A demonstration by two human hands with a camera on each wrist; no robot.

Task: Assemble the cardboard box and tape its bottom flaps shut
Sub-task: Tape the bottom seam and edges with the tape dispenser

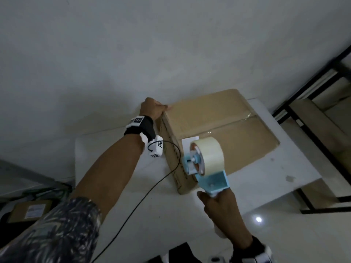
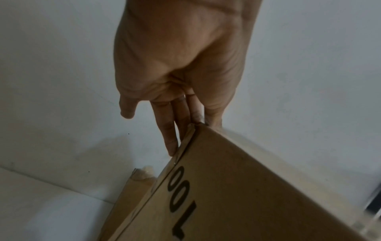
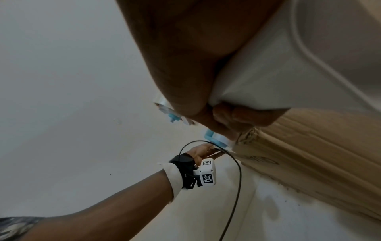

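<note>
At the box's [image 1: 212, 130] far corner, your flat left hand [image 1: 152, 109] braces light, crushable cardboard; right hand [image 1: 218, 204] grips the tape dispenser [image 1: 205, 164].

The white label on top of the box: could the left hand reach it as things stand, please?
Probably yes: the left hand rests on the box's far corner, and bare cardboard leads to the white label; only the tape dispenser hovers close.

The cardboard box [image 1: 218, 133] fills the table [image 1: 117, 179] from centre to 2 o'clock, backed against the wall [image 1: 133, 54] at 12. Bare tabletop lies open at 8 and at 4 o'clock, though a black cable [image 1: 152, 186] crosses the 8 o'clock stretch. A dark metal frame [image 1: 296, 103] blocks 3 o'clock.
</note>
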